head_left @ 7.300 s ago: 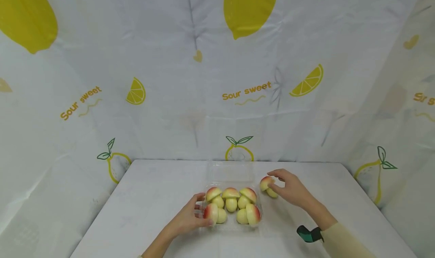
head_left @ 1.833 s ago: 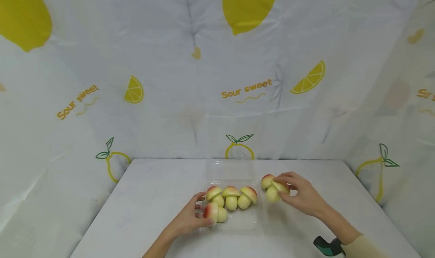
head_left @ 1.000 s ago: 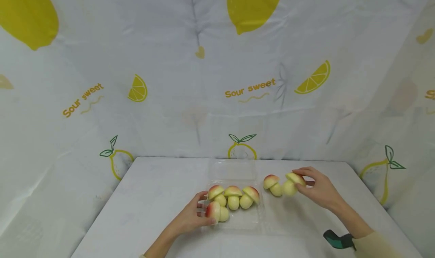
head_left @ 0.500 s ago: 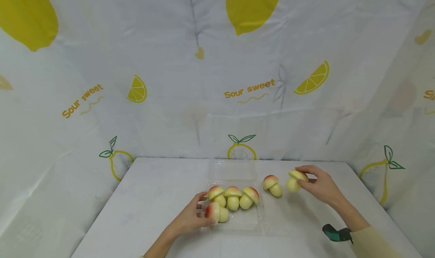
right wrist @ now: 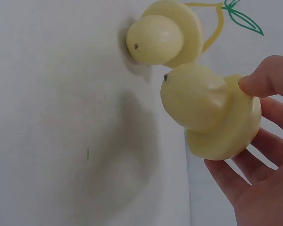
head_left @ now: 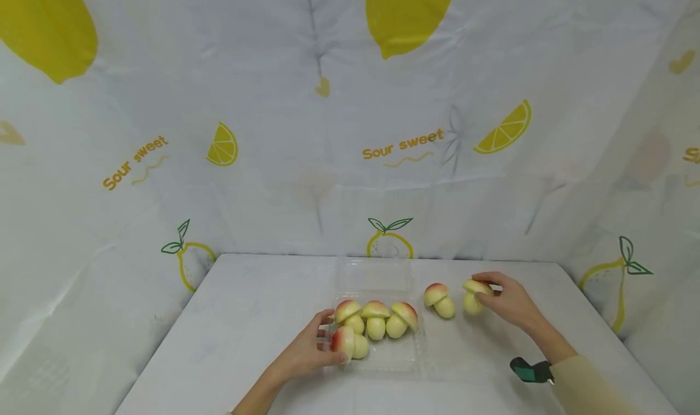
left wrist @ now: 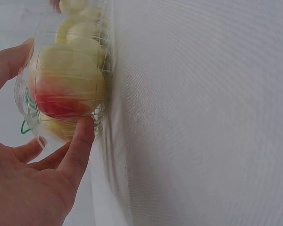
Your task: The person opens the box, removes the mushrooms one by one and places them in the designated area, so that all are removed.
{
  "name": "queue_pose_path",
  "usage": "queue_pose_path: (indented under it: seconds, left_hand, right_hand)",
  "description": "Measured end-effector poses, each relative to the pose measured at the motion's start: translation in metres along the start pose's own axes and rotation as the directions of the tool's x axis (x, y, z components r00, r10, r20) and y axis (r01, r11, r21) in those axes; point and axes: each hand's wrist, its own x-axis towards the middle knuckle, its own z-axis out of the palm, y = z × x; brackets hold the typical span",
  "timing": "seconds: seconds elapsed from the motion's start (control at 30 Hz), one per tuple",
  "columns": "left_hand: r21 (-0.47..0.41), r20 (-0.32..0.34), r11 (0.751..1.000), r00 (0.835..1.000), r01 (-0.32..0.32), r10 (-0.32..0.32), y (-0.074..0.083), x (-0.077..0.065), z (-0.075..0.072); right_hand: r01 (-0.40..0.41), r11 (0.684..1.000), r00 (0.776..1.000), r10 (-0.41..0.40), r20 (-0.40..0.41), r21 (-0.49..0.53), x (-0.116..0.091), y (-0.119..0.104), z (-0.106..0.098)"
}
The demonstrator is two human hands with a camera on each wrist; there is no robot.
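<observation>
My left hand [head_left: 306, 349] grips the left side of a clear plastic clamshell box [head_left: 392, 359], thumb at its front corner. In the left wrist view the fingers bracket the box wall over a red-tinged mushroom [left wrist: 66, 89]. Inside, three toy mushrooms stand in the back row, the middle one [head_left: 375, 321] upright, and another [head_left: 349, 342] lies sideways at front left. My right hand [head_left: 511, 299] pinches a pale yellow toy mushroom [head_left: 473, 304] by its cap, stem toward me. In the right wrist view this mushroom [right wrist: 193, 96] hangs over its shadow. A loose mushroom [head_left: 440, 301] lies between it and the box.
The box's clear lid [head_left: 374, 275] is folded back behind it on the white table [head_left: 262, 299]. A lemon-printed cloth [head_left: 284, 190] hangs at the table's back edge and at both sides. A dark green-black strap piece [head_left: 529, 371] hangs by the right sleeve.
The mushroom formerly at the box's front right is now in my right hand, carried right past the loose one. In the last half second it has come slightly lower. My left hand stays put.
</observation>
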Motion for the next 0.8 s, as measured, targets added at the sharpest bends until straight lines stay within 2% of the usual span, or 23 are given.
queue_pose_path:
  seconds: [0.5, 0.8]
  left_hand:
    - [0.002, 0.006, 1.000, 1.000, 0.017, -0.017, 0.003, -0.002, 0.000]
    - [0.006, 0.005, 1.000, 1.000, 0.016, -0.016, 0.004, -0.001, 0.000]
  right_hand:
    - [-0.053, 0.998, 0.997, 0.052, 0.065, 0.014, 0.007, 0.012, 0.017]
    - [-0.032, 0.999, 0.995, 0.032, 0.097, 0.007, 0.009, 0.007, 0.017]
